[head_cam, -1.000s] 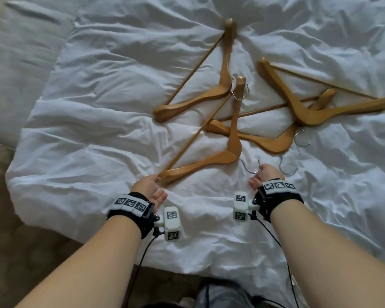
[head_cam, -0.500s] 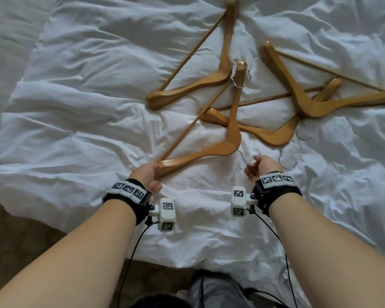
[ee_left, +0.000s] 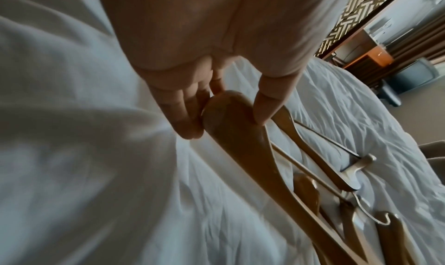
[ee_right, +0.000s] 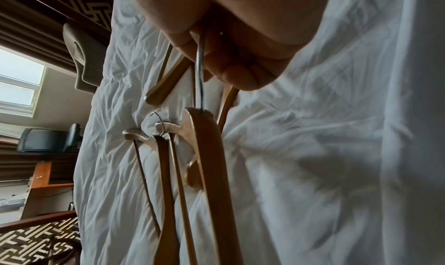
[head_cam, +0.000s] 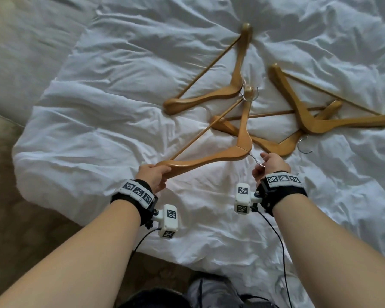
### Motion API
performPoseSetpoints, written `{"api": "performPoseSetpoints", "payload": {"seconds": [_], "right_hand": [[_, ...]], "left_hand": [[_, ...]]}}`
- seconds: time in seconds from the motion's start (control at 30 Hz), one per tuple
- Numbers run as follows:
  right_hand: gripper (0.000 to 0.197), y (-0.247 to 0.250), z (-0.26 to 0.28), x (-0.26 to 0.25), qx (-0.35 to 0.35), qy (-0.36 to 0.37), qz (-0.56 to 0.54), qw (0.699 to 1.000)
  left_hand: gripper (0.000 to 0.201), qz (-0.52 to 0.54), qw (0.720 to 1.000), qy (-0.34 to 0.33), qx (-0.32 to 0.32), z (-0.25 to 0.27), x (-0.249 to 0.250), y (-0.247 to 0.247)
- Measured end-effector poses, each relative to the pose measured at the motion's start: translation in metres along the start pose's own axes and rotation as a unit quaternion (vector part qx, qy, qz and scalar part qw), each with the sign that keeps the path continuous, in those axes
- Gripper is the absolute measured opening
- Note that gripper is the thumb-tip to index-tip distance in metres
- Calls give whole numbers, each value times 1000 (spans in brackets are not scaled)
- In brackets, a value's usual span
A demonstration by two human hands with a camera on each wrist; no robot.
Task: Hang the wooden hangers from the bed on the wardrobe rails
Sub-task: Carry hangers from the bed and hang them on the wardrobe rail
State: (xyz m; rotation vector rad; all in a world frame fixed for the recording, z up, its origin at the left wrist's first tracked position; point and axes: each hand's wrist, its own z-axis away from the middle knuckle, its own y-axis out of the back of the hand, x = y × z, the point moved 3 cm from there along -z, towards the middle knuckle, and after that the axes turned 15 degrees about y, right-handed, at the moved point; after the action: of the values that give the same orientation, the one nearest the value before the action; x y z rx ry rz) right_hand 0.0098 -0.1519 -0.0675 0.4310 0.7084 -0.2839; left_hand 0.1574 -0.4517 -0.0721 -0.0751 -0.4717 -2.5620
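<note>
Bare duvet from 9 to 11 o'clock of the held hanger: open passage. Three hangers overlap at 12 to 2, blocking.

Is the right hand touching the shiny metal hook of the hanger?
Touching. The right wrist view shows the right hand with fingers curled round the metal hook of the nearest hanger.

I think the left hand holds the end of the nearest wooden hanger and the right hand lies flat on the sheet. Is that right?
Not quite. The right hand pinches the metal hook of that hanger, as the right wrist view shows. The left hand does hold its end.
</note>
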Motion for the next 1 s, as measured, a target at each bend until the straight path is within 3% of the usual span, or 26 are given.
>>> {"api": "performPoseSetpoints", "payload": {"seconds": [0.27, 0.4, 0.53, 0.7, 0.83, 1.0], "right_hand": [[18, -16, 51, -25, -10, 19, -29, 999], [32, -36, 84, -35, -76, 30, -20, 996], [22, -60, 138, -38, -136, 26, -31, 990], [12, -98, 243, -25, -234, 60, 14, 970], [21, -124, 342, 7, -329, 92, 36, 939], [16, -130, 471, 81, -485, 133, 109, 857]], "left_hand": [[41, 30, 996, -81, -7, 46, 15, 52], [30, 43, 995, -93, 8, 68, 8, 88], [24, 99, 992, -72, 33, 81, -24, 139], [22, 173, 984, -9, 41, 89, -108, 222], [24, 255, 966, 30, 28, 102, -202, 292], [38, 373, 926, 51, 1, 124, -337, 358]]}}
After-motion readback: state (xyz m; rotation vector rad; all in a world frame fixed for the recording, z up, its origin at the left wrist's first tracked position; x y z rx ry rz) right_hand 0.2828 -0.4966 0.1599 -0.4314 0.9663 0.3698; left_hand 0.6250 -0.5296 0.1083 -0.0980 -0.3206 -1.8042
